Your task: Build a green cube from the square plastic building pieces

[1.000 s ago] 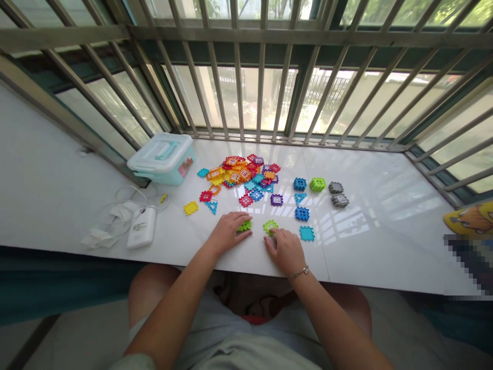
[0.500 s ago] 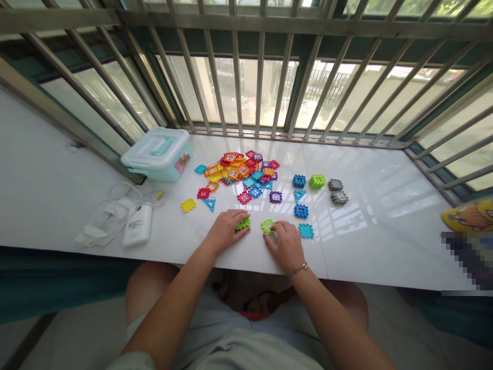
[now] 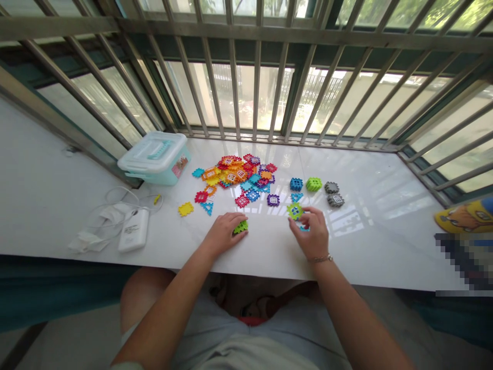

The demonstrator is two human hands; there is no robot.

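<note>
My left hand (image 3: 226,232) rests on the white surface, its fingers curled around a small stack of green building tiles (image 3: 241,226). Between the thumb and fingers of my right hand (image 3: 311,231) is one green window tile (image 3: 295,211), raised above the surface. Behind that hand, a light blue tile (image 3: 304,228) is mostly hidden. Just beyond the held tile lies a blue triangle tile (image 3: 297,197). Farther back stand a blue tile stack (image 3: 296,184), a green tile stack (image 3: 314,184) and two grey tile stacks (image 3: 335,200).
A mixed heap of coloured tiles (image 3: 234,172) spreads behind my left hand. At the left are a lidded storage box (image 3: 154,154), a white power bank (image 3: 133,229) and a looped cable (image 3: 111,191). Metal bars (image 3: 258,92) line the back. A yellow printed item (image 3: 464,220) lies far right.
My right hand has lifted the green window tile and carried it right and slightly away from me, now covering the blue pieces there. My left hand stays around its green stack.
</note>
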